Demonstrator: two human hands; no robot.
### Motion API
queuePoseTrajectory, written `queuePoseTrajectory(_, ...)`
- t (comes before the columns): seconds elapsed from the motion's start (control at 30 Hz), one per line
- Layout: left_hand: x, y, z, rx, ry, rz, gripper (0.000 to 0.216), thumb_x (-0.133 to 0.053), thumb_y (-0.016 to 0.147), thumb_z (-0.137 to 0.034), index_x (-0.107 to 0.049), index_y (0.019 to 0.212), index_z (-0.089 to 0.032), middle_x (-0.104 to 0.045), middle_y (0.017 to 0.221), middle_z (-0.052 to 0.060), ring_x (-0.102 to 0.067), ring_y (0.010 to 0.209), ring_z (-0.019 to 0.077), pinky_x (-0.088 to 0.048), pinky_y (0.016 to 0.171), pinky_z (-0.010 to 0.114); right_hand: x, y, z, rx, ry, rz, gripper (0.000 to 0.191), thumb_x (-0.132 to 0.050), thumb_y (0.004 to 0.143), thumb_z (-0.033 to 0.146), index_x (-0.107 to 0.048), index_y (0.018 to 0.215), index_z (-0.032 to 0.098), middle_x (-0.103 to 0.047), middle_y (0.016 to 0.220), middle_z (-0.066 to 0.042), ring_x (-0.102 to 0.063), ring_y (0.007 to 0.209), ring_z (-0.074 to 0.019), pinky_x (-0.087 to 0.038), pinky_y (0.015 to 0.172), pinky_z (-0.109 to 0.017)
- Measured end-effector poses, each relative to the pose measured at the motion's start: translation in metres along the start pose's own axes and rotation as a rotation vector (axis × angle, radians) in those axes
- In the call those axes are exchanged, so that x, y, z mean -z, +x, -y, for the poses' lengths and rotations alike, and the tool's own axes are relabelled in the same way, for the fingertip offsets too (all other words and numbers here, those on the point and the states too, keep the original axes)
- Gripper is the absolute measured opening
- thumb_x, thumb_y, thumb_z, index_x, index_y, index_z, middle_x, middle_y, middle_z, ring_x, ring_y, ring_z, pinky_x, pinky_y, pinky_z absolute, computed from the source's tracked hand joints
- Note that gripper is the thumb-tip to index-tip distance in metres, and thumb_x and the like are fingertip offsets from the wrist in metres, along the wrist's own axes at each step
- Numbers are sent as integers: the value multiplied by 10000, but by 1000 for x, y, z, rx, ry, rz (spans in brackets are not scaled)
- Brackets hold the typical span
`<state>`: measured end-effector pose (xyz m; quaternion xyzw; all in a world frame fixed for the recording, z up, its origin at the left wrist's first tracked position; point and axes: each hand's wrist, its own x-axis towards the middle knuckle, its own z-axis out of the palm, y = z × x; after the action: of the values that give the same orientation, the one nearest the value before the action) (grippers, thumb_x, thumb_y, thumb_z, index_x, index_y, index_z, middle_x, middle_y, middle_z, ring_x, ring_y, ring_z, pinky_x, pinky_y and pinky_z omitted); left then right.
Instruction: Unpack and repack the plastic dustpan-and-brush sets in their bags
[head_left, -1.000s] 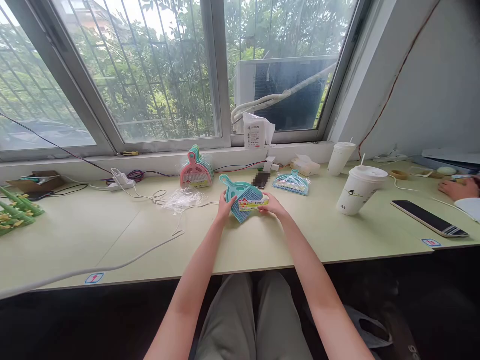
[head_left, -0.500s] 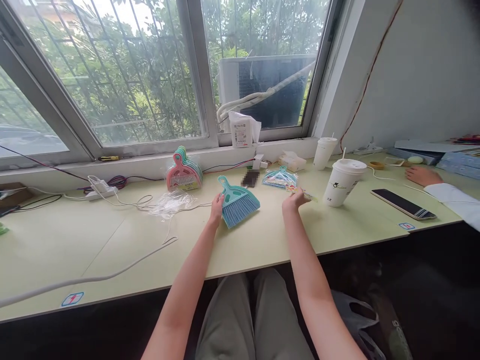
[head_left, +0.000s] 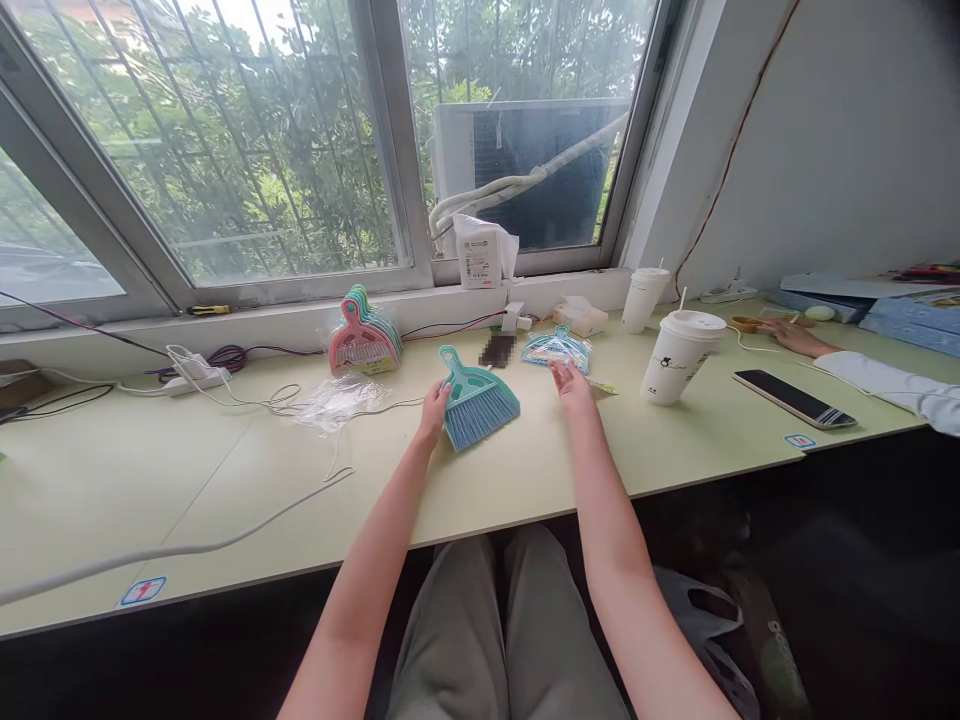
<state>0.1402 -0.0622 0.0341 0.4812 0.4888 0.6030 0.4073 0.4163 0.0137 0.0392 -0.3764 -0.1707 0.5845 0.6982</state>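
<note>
brush point(head_left: 480, 408), teal with blue fanned bristles, lies flat, left hand point(head_left: 433, 412) gripping its edge; right hand point(head_left: 570, 380) released, empty.

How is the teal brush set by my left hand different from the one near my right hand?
The bare brush set by your left hand has no wrapping; the bagged brush set near your right hand sits in clear plastic. Your left hand touches the bare one's edge; your open right hand is at the near edge of the bagged one, which lies farther back. Both are teal and lie flat on the desk.
</note>
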Motion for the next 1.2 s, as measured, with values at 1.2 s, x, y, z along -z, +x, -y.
queuePoseTrajectory(1.2, 2, -2, -11, -234, 456, -55, 379, -430, 920, -429, -669, 1121, -215, -700, 1004, 80, -608, 940, 245, -414, 864, 328, -69, -62, -59, 710, -1067, 516, 302, -415, 874, 434, -495, 673, 223, -525, 793, -31, -518, 842, -207, -431, 803, -314)
